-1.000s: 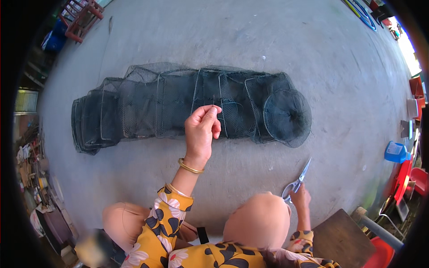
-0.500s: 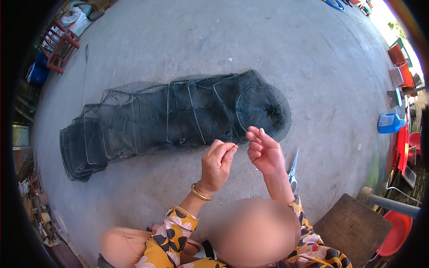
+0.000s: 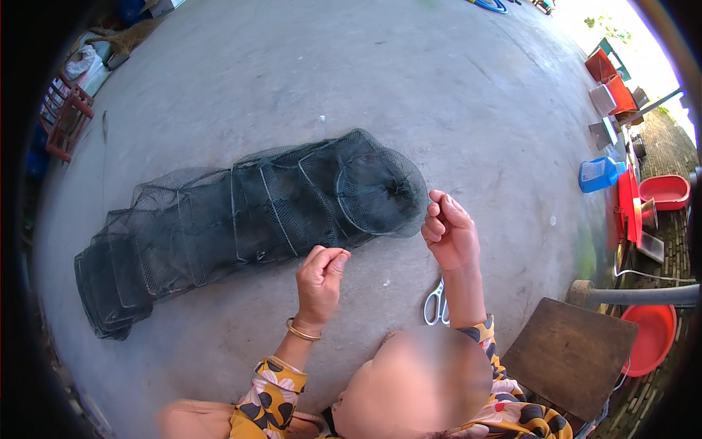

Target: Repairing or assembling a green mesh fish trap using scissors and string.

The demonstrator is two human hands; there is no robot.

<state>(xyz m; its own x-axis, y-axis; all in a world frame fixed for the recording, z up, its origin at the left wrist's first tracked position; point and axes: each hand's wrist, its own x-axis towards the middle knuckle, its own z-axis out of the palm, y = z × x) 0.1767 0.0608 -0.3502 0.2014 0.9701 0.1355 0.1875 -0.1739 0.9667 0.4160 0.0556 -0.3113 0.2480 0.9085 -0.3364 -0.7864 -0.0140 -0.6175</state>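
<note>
A long dark green mesh fish trap (image 3: 252, 208) with pale wire ribs lies stretched across the concrete floor. Its rounded right end is gathered to a knot of mesh. My left hand (image 3: 322, 278), a gold bangle on its wrist, is pinched shut just in front of the trap's near edge. To the right of the rounded end, my right hand (image 3: 451, 228) is raised with thumb and forefinger pressed together and the other fingers curled. Whatever either pinch holds is too fine to make out. Scissors with pale handles (image 3: 436, 303) lie beside my right forearm, their blades partly hidden.
At the lower right stands a dark square wooden board (image 3: 572, 353), with a red basin (image 3: 649, 338) and a grey pipe (image 3: 643, 295) next to it. A blue jug (image 3: 601, 174) is farther off. A reddish wooden chair (image 3: 69, 121) stands at the left.
My hands have drawn apart, the right one moving rightward and closing from loosely spread fingers to a pinch. The view has turned right, so the trap sits farther left.
</note>
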